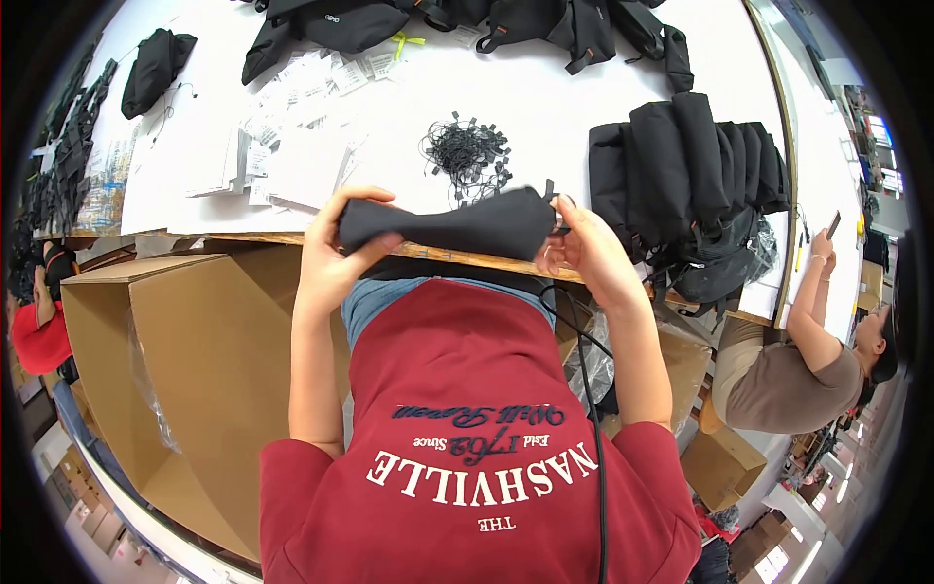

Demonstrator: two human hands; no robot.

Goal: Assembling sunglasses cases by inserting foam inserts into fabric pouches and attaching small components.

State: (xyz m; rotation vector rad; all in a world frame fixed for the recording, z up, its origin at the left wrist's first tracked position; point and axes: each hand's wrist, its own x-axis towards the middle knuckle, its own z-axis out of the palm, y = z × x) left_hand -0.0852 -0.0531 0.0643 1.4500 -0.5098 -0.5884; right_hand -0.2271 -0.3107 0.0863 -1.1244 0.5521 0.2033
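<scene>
A black rolled fabric pouch (448,229) is stretched level between my hands, just above the table's near edge. Around its left end my left hand (342,243) is closed, thumb in front and fingers behind. At the other end my right hand (589,243) pinches the pouch by a small strap or loop, partly hidden by the fingers. Just beyond the pouch lies a tangled heap of black looped tag strings (465,151). White printed tags (292,102) and paper stacks are spread to the left of it.
Folded black bags (686,165) are piled at the right of the white table (389,136); more black bags (545,24) line its far side. A large open cardboard box (195,360) stands lower left. A co-worker (798,375) sits at right holding a phone. A black cable hangs down my front.
</scene>
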